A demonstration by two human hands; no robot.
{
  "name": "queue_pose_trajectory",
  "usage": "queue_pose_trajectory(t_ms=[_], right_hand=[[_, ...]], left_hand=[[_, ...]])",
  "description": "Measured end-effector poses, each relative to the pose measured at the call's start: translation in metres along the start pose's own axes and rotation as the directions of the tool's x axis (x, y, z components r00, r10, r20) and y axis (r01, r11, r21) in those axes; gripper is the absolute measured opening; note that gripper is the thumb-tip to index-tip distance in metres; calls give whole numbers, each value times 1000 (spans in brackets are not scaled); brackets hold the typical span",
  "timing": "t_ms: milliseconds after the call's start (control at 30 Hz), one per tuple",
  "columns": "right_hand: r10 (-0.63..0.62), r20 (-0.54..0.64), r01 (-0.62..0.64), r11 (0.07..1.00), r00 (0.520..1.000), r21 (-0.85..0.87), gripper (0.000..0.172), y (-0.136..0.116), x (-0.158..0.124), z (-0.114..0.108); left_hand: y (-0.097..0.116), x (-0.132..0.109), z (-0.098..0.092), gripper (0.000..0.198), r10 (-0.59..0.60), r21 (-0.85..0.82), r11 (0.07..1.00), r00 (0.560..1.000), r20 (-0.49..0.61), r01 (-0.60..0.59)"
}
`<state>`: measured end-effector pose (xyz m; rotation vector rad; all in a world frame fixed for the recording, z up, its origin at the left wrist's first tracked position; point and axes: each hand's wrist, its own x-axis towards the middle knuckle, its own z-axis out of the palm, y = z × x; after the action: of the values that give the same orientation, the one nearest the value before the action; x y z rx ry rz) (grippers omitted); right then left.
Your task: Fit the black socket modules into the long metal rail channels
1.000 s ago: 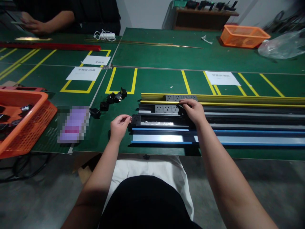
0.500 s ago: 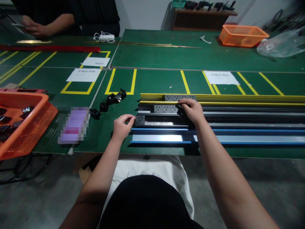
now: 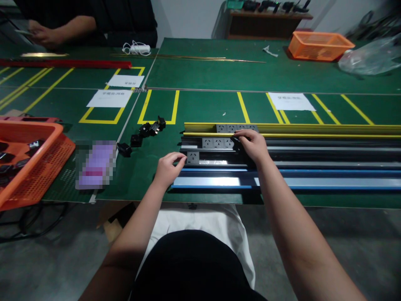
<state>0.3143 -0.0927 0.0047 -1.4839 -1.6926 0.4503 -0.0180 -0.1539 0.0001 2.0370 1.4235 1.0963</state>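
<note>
A single grey socket module [image 3: 193,157] sits in the left end of a black rail [image 3: 216,162]. My left hand [image 3: 171,166], thumb and fingers pinched together, touches the module's left side. My right hand [image 3: 253,145] rests over the rails farther right, fingers bent down at the edge of the yellow rail [image 3: 200,128]; what its fingertips hold, if anything, is hidden. Several socket modules [image 3: 218,143] stand in a row in the middle rail, and more [image 3: 236,128] in the yellow one. Nearest the table's front edge lies a blue-edged rail [image 3: 203,181].
Loose black modules [image 3: 144,130] lie left of the rails. Beyond them are a blurred purple object [image 3: 97,165] and an orange basket [image 3: 34,167] with black parts. Across the table are a person's hands [image 3: 46,35], another orange basket [image 3: 319,46] and a plastic bag [image 3: 369,58].
My left hand has moved right, and the single module has slid right along the black rail with it. My right hand has stayed in place.
</note>
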Motion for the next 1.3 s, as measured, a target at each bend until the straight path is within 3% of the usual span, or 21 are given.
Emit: queue_pose_trajectory(t_ms=[200,533,1300], right_hand=[[-22,-11,22,1000,1000,-3,26,3,0,2],[-31,-22,32,999,999,9,26,6,0,2],[-36,-32,36,999,999,7,26,5,0,3]], left_hand=[[19,4,12,19,118,102,985,972,202,-141],[54,19,31,20,111,155,971,916,385,-183],[98,24,79,25,69,196,965,888,455,-176]])
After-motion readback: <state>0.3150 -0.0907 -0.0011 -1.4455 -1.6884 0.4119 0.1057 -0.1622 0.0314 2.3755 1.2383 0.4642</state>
